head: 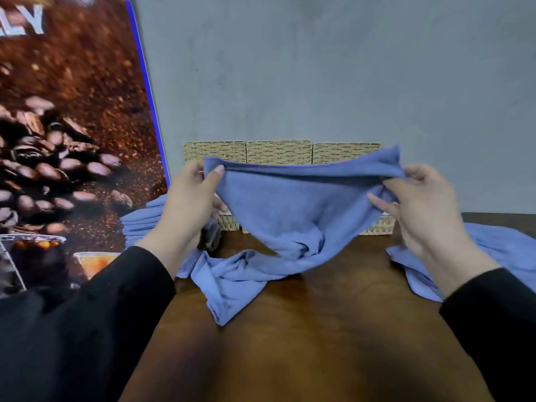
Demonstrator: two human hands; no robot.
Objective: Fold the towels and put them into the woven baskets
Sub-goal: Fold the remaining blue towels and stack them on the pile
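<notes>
Holding a blue towel (293, 210) up at centre frame, both hands pinch its top edge. Left hand (190, 198) has thumb on the front of the cloth at the upper-left corner, fingers curled behind. Right hand (420, 204) grips the bunched upper-right corner, fingers curled round the fabric. Towel sags in the middle, its lower end trailing crumpled on the brown table (304, 343). Woven baskets (280, 152) stand in a row behind the towel, against the grey wall (319, 68). More blue towels: a pile (142, 221) at left behind the left wrist, another cloth (499, 250) spread at right edge. Coffee-bean poster (66, 140) fills the left side. Black sleeves (87, 314) on both arms.
</notes>
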